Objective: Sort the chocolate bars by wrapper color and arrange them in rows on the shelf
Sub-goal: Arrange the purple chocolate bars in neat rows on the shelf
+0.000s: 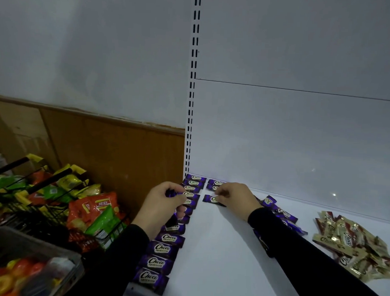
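The white shelf [218,249] carried all the chocolate bars. A row of purple bars [162,250] ran along its left edge, from the front back to the rear corner. A second, short row of purple bars [215,182] began beside it at the back panel. Loose purple bars [282,213] lay unsorted near the middle. A heap of gold bars [350,244] lay well apart at the right.

From my remote seat I see a dim room with a pale grey wall [86,53] above brown wood panelling [113,148], a white slotted upright [190,116], white back panels [302,134], and a wire basket [42,199] of snack packets at lower left.
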Action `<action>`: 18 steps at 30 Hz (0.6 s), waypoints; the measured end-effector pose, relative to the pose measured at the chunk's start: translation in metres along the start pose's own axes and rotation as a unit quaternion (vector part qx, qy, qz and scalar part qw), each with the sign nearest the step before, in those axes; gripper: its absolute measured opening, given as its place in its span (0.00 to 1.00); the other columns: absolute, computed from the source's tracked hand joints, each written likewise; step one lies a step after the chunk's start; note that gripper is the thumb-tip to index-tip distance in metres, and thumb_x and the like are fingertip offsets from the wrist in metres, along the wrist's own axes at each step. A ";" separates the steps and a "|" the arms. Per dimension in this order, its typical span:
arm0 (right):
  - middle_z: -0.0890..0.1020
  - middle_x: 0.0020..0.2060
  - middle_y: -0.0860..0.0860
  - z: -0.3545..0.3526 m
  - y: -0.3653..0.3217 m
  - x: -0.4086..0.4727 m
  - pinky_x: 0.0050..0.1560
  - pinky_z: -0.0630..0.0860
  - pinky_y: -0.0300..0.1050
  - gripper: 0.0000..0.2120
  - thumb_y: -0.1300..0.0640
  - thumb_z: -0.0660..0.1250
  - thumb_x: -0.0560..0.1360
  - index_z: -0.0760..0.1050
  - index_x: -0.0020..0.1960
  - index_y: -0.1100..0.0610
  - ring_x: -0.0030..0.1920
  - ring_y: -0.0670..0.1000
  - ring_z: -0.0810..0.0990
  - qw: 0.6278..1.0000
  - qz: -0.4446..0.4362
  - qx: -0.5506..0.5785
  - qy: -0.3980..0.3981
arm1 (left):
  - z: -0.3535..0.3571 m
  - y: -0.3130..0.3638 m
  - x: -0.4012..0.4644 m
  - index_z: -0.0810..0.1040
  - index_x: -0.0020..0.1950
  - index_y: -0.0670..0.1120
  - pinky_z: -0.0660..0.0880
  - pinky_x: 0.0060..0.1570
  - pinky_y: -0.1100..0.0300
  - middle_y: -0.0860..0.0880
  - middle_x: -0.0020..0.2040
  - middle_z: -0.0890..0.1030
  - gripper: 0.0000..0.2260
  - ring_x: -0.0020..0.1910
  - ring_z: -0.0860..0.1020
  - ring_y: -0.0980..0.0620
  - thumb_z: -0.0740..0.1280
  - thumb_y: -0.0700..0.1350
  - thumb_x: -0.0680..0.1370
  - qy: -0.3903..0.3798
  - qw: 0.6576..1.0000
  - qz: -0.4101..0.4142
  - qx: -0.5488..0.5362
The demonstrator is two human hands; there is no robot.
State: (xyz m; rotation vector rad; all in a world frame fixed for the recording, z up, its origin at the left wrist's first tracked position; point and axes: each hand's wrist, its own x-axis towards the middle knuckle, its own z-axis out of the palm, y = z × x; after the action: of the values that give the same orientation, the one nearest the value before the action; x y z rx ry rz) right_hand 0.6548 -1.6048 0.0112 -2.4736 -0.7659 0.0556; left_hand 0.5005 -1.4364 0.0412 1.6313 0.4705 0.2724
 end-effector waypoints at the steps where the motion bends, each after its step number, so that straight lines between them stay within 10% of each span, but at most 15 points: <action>1: 0.83 0.46 0.48 0.001 0.001 0.001 0.47 0.70 0.38 0.06 0.57 0.68 0.76 0.83 0.50 0.55 0.48 0.48 0.79 1.000 -0.001 -0.013 0.011 | -0.001 -0.001 0.001 0.79 0.55 0.45 0.76 0.33 0.65 0.43 0.42 0.81 0.06 0.32 0.79 0.54 0.68 0.37 0.80 0.002 1.000 0.001 0.003; 18: 0.80 0.40 0.46 0.013 0.003 0.002 0.46 0.75 0.44 0.06 0.55 0.66 0.72 0.82 0.41 0.50 0.44 0.47 0.77 0.998 -0.005 -0.027 0.050 | 0.000 -0.004 0.009 0.79 0.55 0.45 0.77 0.34 0.64 0.42 0.45 0.82 0.06 0.36 0.80 0.52 0.69 0.37 0.79 0.000 1.000 -0.008 -0.005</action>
State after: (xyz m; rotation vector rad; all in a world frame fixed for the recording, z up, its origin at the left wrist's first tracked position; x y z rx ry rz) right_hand 0.6552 -1.5996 -0.0007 -2.5025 -0.7447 -0.0941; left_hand 0.5084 -1.4321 0.0358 1.6165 0.4804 0.2620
